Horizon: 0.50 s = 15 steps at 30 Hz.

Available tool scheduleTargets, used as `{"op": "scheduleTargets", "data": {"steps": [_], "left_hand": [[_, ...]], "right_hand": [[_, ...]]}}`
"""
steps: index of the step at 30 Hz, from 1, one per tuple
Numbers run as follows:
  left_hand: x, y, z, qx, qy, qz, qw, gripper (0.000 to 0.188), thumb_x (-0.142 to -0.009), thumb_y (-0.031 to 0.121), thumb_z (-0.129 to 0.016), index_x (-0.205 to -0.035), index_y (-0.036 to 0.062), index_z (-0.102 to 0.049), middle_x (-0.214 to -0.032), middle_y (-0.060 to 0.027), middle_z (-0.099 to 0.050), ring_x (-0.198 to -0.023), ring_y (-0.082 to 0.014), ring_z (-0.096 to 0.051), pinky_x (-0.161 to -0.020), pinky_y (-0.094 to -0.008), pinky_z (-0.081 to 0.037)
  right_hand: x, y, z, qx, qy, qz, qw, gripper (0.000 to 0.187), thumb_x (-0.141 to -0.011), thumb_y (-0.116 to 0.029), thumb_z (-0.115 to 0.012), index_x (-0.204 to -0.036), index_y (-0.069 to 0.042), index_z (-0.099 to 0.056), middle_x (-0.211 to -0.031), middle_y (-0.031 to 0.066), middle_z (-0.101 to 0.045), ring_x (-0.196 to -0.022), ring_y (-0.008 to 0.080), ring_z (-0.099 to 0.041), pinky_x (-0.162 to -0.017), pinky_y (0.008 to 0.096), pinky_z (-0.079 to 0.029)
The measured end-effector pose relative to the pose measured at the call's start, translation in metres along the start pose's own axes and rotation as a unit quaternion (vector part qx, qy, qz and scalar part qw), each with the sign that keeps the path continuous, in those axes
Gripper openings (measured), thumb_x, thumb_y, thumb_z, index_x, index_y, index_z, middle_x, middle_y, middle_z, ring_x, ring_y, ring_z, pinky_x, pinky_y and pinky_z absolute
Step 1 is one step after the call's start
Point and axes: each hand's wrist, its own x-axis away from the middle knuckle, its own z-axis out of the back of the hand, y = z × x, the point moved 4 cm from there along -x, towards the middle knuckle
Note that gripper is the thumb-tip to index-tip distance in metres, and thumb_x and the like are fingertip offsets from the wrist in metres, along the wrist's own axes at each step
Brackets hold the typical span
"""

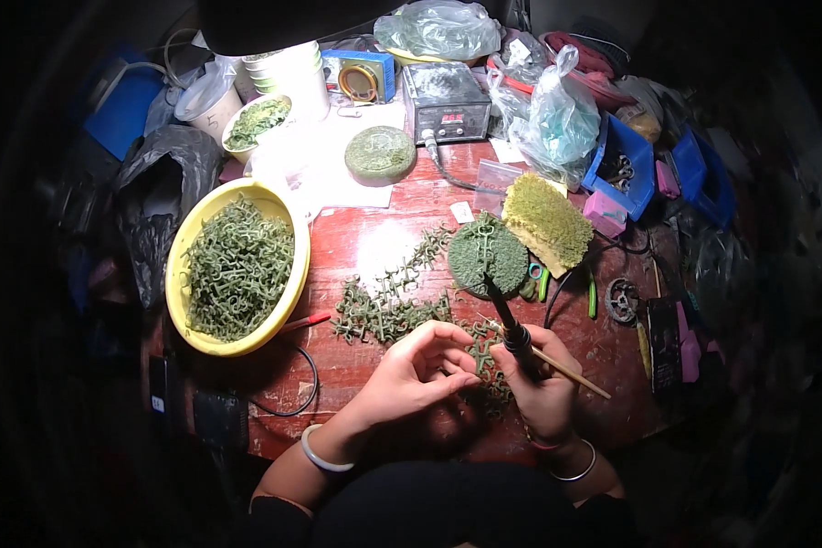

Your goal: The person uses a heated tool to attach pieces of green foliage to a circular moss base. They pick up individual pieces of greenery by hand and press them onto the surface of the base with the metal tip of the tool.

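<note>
My right hand is closed around a black pen-shaped tool, much like a soldering iron. A thin wooden stick is also held in its grip, slanting across. Facing it, my left hand has loosely curled fingers, with thumb and index tips apart and nothing visible between them. Small branching green pieces lie between the hands, partly hidden. Just beyond sits a round green disc with a green piece on top. A loose heap of similar pieces spreads to its left.
At left a yellow basin is full of green pieces. Behind stand a control box with a cable, another green disc and a white tub. A yellow-green textured block, blue bins and a red pen also lie about.
</note>
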Motion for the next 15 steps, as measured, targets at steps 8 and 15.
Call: {"op": "scheduleTargets", "data": {"steps": [8, 15], "left_hand": [[-0.0008, -0.0003, 0.0, -0.019, 0.021, -0.023, 0.999, 0.041, -0.09, -0.001, -0.07, -0.125, 0.004, -0.051, -0.1, -0.0029, -0.064, -0.093, -0.0076, -0.062, -0.072, -0.0187, -0.05], [-0.0019, 0.0058, 0.0027, -0.05, 0.005, -0.034, 0.998, 0.046, -0.089, -0.002, -0.07, -0.131, 0.0038, -0.053, -0.1, -0.0024, -0.065, -0.09, -0.0075, -0.061, -0.074, -0.0194, -0.05]], "right_hand": [[-0.0011, -0.0006, 0.0021, 0.007, -0.01, 0.003, 1.0, 0.023, -0.086, 0.001, -0.073, -0.108, 0.001, -0.065, -0.089, 0.005, -0.071, -0.078, 0.0069, -0.064, -0.069, 0.0232, -0.051], [-0.0021, 0.0017, 0.0025, 0.022, -0.026, 0.027, 0.999, 0.026, -0.087, -0.001, -0.075, -0.11, -0.001, -0.065, -0.095, 0.0022, -0.07, -0.084, 0.0052, -0.062, -0.072, 0.0227, -0.051]]}}
